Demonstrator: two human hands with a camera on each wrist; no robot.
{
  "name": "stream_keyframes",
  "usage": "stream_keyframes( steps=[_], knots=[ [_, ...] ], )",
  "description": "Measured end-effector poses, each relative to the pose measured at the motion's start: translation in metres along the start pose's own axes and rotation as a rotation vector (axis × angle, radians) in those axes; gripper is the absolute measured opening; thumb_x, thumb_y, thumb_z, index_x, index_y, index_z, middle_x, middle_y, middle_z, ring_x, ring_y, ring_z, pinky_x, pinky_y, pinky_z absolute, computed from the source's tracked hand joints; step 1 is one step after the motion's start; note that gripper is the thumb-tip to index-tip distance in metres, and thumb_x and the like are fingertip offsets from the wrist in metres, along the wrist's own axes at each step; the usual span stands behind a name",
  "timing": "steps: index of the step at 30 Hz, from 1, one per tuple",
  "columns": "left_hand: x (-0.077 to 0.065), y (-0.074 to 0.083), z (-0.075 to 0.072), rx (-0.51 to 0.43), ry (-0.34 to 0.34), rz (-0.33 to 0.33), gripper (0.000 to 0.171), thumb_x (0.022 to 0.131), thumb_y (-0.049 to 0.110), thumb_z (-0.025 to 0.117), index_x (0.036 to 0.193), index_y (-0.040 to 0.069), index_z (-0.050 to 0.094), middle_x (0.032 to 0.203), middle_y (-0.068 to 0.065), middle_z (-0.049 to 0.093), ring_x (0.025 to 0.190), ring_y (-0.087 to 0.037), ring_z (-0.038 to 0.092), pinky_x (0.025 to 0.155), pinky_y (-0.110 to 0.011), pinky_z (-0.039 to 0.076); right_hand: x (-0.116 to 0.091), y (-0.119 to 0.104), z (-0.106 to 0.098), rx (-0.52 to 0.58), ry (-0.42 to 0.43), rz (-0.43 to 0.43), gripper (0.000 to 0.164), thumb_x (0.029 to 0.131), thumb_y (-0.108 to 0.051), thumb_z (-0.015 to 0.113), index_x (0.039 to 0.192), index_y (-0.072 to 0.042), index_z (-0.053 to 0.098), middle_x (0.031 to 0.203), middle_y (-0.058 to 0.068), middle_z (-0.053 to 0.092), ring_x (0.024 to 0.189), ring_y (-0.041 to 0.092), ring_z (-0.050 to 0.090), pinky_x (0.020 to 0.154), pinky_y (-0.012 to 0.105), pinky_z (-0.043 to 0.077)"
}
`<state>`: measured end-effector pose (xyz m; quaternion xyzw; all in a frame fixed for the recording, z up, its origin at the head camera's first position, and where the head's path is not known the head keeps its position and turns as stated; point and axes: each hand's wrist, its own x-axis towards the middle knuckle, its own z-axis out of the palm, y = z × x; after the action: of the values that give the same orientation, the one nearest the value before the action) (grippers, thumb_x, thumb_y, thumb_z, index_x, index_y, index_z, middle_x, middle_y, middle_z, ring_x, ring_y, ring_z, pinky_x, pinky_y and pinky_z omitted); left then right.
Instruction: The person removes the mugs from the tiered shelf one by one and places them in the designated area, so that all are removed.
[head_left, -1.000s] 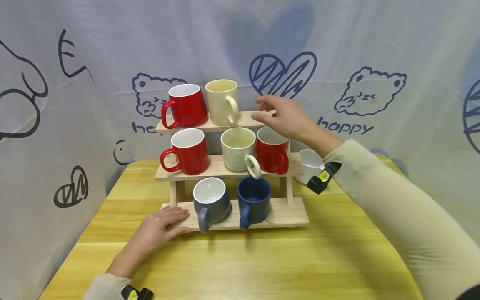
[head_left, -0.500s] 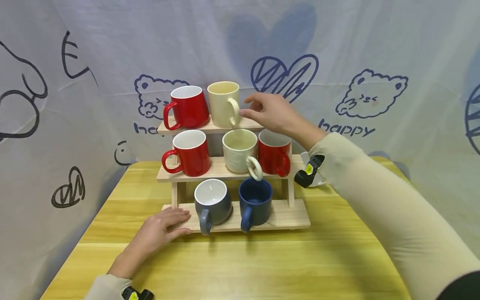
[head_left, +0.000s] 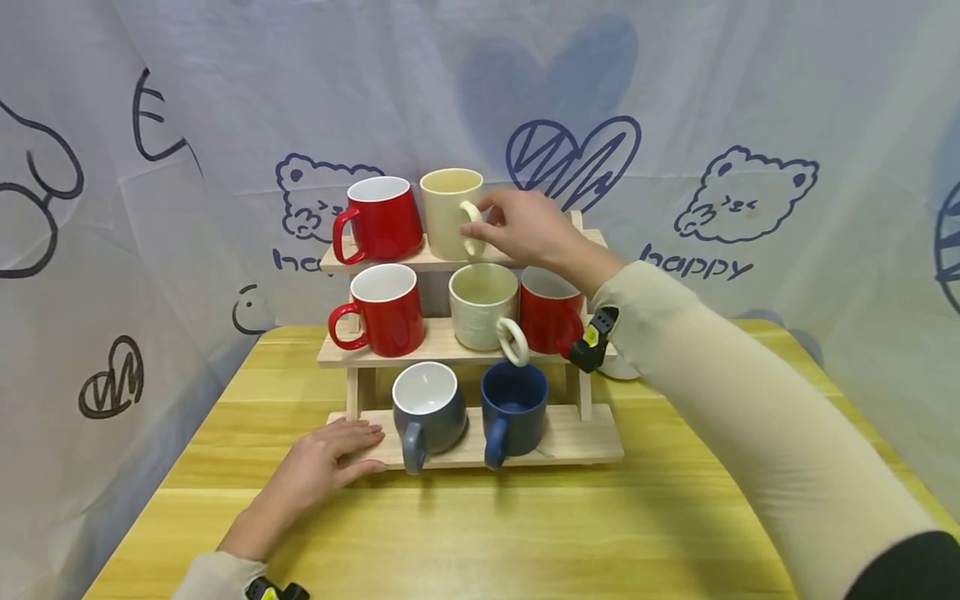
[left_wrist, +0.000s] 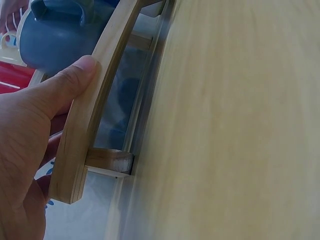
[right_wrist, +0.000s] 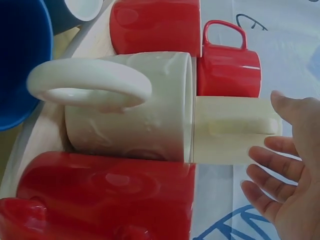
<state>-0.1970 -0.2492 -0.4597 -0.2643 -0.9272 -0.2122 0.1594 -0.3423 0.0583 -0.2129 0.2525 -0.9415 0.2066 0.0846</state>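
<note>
Soft light filled the head view, with shadow on the tabletop (head_left: 667, 508) at lower right; the darker right-wrist view showed glare on the lower-left red mug (right_wrist: 110, 192).

sleeves (head_left: 750, 408): cream, creased | wrist straps (head_left: 587, 355): black, yellow marking | right upper-arm section (head_left: 911, 571): black, curved edge

A yellow wood-grained surface (head_left: 450, 537) is backed by a pale cloth (head_left: 337, 75), on which a hatched heart (head_left: 574, 162) and a bear drawing (head_left: 746, 196) are outlined in dark blue. A second bear (head_left: 317, 198) is partly hidden by the upper red mug (head_left: 388, 221). In the row below, a left red mug (head_left: 392, 317), a pale green mug (head_left: 480, 317) and a right red mug (head_left: 546, 317) are lined up. Lowest, a grey-blue mug (head_left: 438, 421) and a dark blue mug (head_left: 520, 421) are set side by side, their handles turned frontward. To the right, a white object (head_left: 619, 369) is mostly hidden.
</note>
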Motion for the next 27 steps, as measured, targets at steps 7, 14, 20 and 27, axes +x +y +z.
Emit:
stream_keyframes(
  steps=[7, 14, 20, 27],
  knots=[
    [-0.002, -0.001, 0.003, 0.009, 0.022, 0.017, 0.041, 0.079, 0.035, 0.081, 0.111, 0.010, 0.075, 0.116, 0.000, 0.070, 0.113, -0.027, 0.063, 0.103, -0.047, 0.047, 0.009, -0.004, 0.002, -0.068, 0.007, 0.000, 0.039, 0.096, -0.050, 0.058, 0.114, -0.016, 0.064, 0.100, 0.003, 0.063, 0.094, 0.021, 0.055, 0.079, 0.035, 0.049],
    [-0.001, -0.001, 0.004, 0.010, 0.038, 0.027, 0.041, 0.077, 0.034, 0.082, 0.110, 0.010, 0.076, 0.115, 0.000, 0.071, 0.113, -0.026, 0.063, 0.103, -0.045, 0.047, 0.017, -0.005, 0.005, -0.080, 0.007, 0.019, 0.036, 0.097, -0.049, 0.055, 0.095, -0.014, 0.062, 0.086, 0.004, 0.059, 0.083, 0.021, 0.052, 0.069, 0.031, 0.044],
    [-0.001, -0.001, 0.004, 0.010, 0.034, 0.026, 0.041, 0.078, 0.035, 0.082, 0.110, 0.010, 0.076, 0.116, 0.001, 0.070, 0.113, -0.025, 0.063, 0.104, -0.045, 0.047, 0.016, -0.005, 0.003, -0.098, 0.021, -0.007, 0.033, 0.099, -0.042, 0.054, 0.091, -0.010, 0.060, 0.082, 0.005, 0.057, 0.080, 0.022, 0.052, 0.066, 0.031, 0.040],
    [-0.002, -0.002, 0.004, 0.005, 0.023, 0.012, 0.043, 0.079, 0.036, 0.081, 0.112, 0.010, 0.075, 0.117, 0.001, 0.070, 0.113, -0.025, 0.063, 0.105, -0.046, 0.046, 0.012, -0.002, -0.001, -0.082, 0.028, -0.003, 0.027, 0.101, -0.034, 0.052, 0.100, -0.009, 0.062, 0.085, 0.006, 0.057, 0.082, 0.022, 0.052, 0.070, 0.032, 0.042]
  ],
)
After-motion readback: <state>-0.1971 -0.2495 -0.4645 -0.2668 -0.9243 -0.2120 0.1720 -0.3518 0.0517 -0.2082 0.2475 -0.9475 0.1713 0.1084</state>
